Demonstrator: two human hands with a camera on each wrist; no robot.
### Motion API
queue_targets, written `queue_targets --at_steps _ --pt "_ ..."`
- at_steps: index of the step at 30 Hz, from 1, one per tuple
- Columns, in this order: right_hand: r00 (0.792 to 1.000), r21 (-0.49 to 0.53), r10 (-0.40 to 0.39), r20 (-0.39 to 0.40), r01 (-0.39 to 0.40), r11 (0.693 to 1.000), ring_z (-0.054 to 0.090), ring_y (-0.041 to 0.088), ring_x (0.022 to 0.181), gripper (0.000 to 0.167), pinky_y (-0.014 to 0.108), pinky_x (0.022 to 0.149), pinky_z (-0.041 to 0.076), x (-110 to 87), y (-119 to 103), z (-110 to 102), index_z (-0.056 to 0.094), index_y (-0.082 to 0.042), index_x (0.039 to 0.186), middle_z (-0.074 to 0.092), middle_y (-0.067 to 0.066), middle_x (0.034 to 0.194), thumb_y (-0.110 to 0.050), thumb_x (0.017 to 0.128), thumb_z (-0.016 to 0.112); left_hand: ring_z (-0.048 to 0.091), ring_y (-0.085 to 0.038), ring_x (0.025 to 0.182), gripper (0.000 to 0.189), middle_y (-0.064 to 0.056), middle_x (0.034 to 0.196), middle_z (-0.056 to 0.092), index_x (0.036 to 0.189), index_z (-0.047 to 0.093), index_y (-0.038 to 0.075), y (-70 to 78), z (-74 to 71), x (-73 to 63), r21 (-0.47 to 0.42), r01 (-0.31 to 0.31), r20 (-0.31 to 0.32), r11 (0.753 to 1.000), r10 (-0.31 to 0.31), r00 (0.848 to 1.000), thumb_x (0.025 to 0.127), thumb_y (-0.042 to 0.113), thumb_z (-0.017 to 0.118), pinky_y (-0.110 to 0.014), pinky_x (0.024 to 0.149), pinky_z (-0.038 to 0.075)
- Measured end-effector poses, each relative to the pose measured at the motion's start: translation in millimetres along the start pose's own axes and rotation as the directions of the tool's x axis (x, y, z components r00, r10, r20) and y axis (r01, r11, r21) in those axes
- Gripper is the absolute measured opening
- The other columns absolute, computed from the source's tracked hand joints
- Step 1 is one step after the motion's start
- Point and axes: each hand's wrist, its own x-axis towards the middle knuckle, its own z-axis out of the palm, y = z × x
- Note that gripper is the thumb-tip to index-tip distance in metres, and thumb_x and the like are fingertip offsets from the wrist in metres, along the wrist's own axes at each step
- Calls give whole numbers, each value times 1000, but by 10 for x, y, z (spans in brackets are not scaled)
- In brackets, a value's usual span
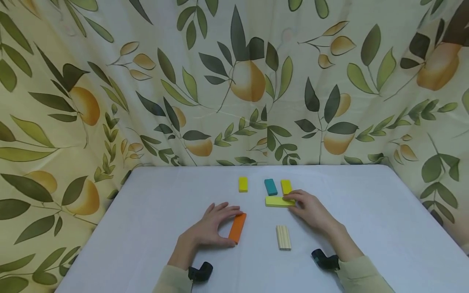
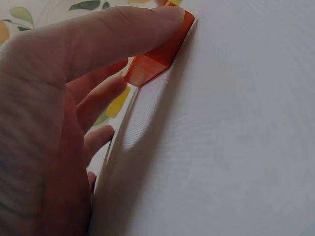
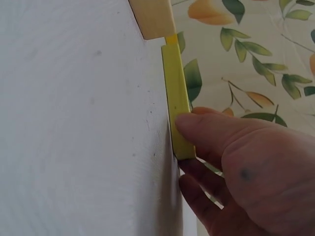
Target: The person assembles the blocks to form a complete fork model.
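Note:
My left hand (image 1: 210,226) pinches an orange block (image 1: 237,228) lengthwise on the white table, thumb at its near end and fingers at its far end. In the left wrist view the thumb lies along the orange block (image 2: 165,46). My right hand (image 1: 315,209) grips the right end of a yellow-green block (image 1: 275,201) that lies crosswise. The right wrist view has the thumb on the face of this yellow-green block (image 3: 176,93). Just behind it stand a yellow block (image 1: 286,186) and a teal block (image 1: 270,186).
Another yellow block (image 1: 243,184) lies farther left at the back. A pale ribbed wooden block (image 1: 283,237) sits between the hands, toward the front. The white table (image 1: 154,211) ends at a curtain (image 1: 227,134) printed with fruit and leaves.

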Motion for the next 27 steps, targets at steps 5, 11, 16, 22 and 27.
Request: queue_targets --at_steps 5,11,16,22,27 --pt "1000 -31 5 -2 -5 1000 51 41 128 34 58 104 42 31 -12 -2 71 -11 126 60 17 134 -2 93 71 16 -20 151 80 17 156 39 149 47 40 -4 -19 10 26 -8 5 1000 8 1000 77 56 76 -53 120 -2" --pt "1000 -35 -9 -10 9 999 54 41 125 35 58 103 43 38 -23 -20 72 -10 125 62 17 132 0 92 71 18 -23 151 75 16 154 42 147 50 42 -16 -6 13 12 -29 -1 999 29 1000 78 51 77 -54 119 -2" --pt "1000 -19 -10 -21 9 1000 54 40 125 37 58 103 43 31 -9 -22 70 -9 127 63 16 131 1 91 71 22 -22 149 71 15 153 44 145 53 42 -22 9 17 15 -48 -14 999 48 999 79 52 77 -57 119 0" --pt "1000 -2 -1 -20 1 1000 53 41 127 36 59 104 41 35 -7 -21 71 -10 127 61 17 134 0 92 71 25 -19 148 70 14 153 43 145 53 42 -38 28 25 20 -47 -27 999 48 999 79 53 76 -57 119 1" --pt "1000 13 23 -11 -23 1000 49 42 131 36 59 106 39 43 -40 -33 71 -11 127 59 17 137 -2 93 70 26 -17 147 70 14 154 43 144 54 41 -38 30 37 15 -51 -45 999 52 998 80 52 77 -55 119 2"
